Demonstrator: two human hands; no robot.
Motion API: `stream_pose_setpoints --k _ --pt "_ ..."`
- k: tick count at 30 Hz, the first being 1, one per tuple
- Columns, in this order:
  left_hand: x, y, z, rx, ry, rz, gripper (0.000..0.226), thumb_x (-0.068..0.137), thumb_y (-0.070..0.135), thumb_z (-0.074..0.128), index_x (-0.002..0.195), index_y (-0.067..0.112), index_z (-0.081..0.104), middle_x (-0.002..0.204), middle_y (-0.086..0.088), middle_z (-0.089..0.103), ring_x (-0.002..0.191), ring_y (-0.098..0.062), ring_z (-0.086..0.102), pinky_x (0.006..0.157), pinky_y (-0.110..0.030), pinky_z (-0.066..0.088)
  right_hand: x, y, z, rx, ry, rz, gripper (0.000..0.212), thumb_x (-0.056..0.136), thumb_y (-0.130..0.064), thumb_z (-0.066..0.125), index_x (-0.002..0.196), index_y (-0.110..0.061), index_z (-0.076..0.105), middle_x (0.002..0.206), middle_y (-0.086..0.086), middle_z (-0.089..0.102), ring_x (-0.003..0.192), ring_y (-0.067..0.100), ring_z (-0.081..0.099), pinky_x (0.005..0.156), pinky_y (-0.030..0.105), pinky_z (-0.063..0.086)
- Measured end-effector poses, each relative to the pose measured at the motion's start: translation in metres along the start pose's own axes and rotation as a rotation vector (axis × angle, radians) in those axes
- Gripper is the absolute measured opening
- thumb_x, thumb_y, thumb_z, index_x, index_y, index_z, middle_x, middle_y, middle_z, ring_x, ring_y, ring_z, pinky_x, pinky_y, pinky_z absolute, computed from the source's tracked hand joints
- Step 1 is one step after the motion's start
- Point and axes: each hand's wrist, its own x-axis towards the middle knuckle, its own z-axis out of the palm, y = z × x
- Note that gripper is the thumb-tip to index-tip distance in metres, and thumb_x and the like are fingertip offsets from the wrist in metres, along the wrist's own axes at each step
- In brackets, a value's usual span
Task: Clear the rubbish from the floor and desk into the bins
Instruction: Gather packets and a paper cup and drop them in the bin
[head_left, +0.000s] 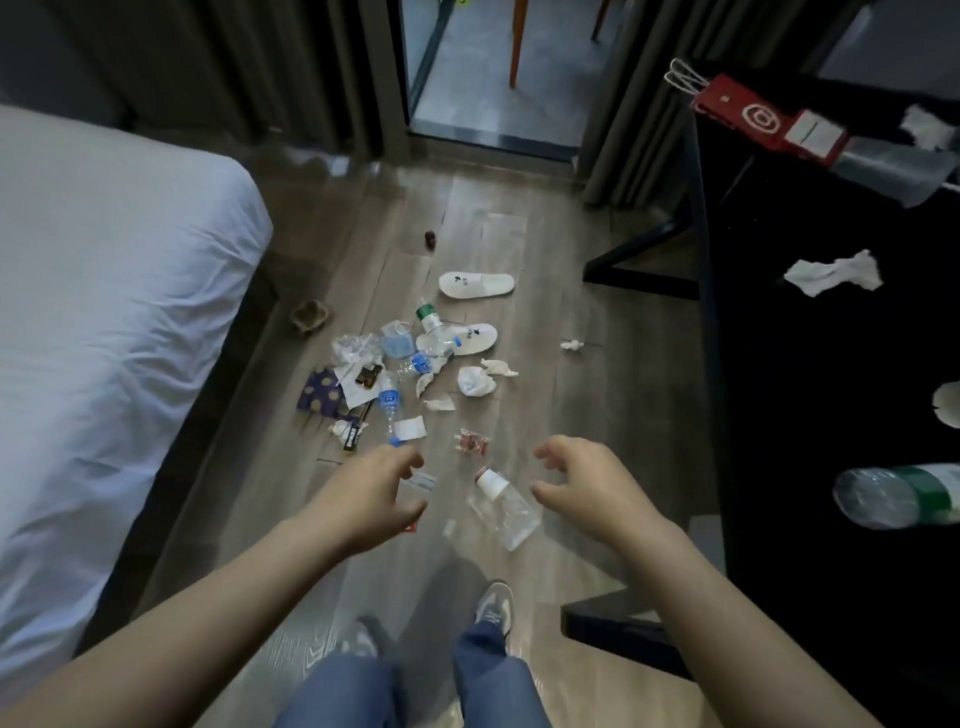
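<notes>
Just left of my R hand: clear bottle, cap far-left, base near-right. L hand farther off; both half-curled, empty.

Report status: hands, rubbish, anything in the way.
Left hand, right hand: both empty, fingers loosely curled. Clear plastic bottle with white cap lies between them, untouched. Two white slippers amid the litter; no bin in view.

On my left I see a bed with a rumpled white sheet. Ahead, grey pleated curtains flank a glass door; orange-brown wooden chair legs stand beyond it.
</notes>
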Motion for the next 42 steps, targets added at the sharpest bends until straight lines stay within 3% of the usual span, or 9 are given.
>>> stream_pose_setpoints --k 7,15,22,28,35,39,42 --pt "0.095 -0.055 0.070 0.002 -0.084 -0.042 0.047 0.084 0.037 0.061 0.127 0.020 0.051 0.123 0.001 0.058 0.109 -0.013 0.057 0.089 -0.028 0.047 0.103 0.043 0.063 -0.024 -0.046 0.066 0.036 0.084 -0.029 0.061 0.120 -0.021 0.062 0.114 0.001 0.064 0.105 0.018 0.059 0.087 0.034 0.049" --pt "0.207 -0.150 0.207 0.047 -0.192 -0.046 0.049 0.078 0.047 0.066 0.119 0.023 0.052 0.119 0.003 0.059 0.105 -0.014 0.058 0.085 -0.029 0.049 0.227 0.123 0.202 -0.041 -0.080 0.128 0.040 0.083 -0.024 0.060 0.123 -0.020 0.060 0.113 0.001 0.064 0.105 0.018 0.059 0.087 0.033 0.049" --pt "0.304 -0.235 0.333 0.116 -0.177 0.004 0.053 0.081 0.045 0.065 0.128 0.024 0.049 0.128 0.003 0.055 0.117 -0.013 0.053 0.092 -0.025 0.044 0.344 0.187 0.323 -0.126 -0.084 0.065 0.040 0.082 -0.026 0.062 0.121 -0.017 0.061 0.117 0.003 0.064 0.108 0.022 0.058 0.086 0.033 0.048" --pt "0.383 -0.290 0.417 0.232 -0.174 0.132 0.045 0.084 0.045 0.060 0.122 0.023 0.050 0.124 0.002 0.057 0.111 -0.016 0.054 0.089 -0.031 0.046 0.437 0.226 0.398 -0.236 -0.090 -0.051 0.036 0.080 -0.025 0.066 0.114 -0.015 0.064 0.110 0.005 0.066 0.104 0.024 0.061 0.085 0.036 0.051" --pt "0.435 -0.309 0.450 0.294 -0.058 0.227 0.049 0.086 0.042 0.062 0.129 0.023 0.049 0.126 0.006 0.055 0.111 -0.011 0.054 0.091 -0.025 0.046 0.503 0.246 0.430 -0.347 -0.006 -0.143 0.034 0.081 -0.031 0.068 0.111 -0.016 0.065 0.108 0.005 0.067 0.100 0.025 0.061 0.082 0.036 0.052" --pt "0.422 -0.311 0.451 0.254 -0.055 0.177 0.048 0.085 0.042 0.063 0.128 0.024 0.050 0.125 0.005 0.056 0.105 -0.012 0.055 0.084 -0.023 0.045 0.493 0.255 0.426 -0.272 0.020 -0.102 0.037 0.081 -0.033 0.069 0.113 -0.014 0.066 0.108 0.006 0.067 0.098 0.023 0.061 0.083 0.035 0.052" --pt "0.416 -0.314 0.455 0.297 -0.093 0.164 0.048 0.086 0.042 0.062 0.129 0.024 0.048 0.127 0.005 0.053 0.108 -0.012 0.054 0.088 -0.025 0.045 0.495 0.259 0.428 -0.263 0.033 -0.103 0.037 0.080 -0.032 0.071 0.113 -0.015 0.066 0.109 0.006 0.067 0.099 0.022 0.061 0.083 0.035 0.052"
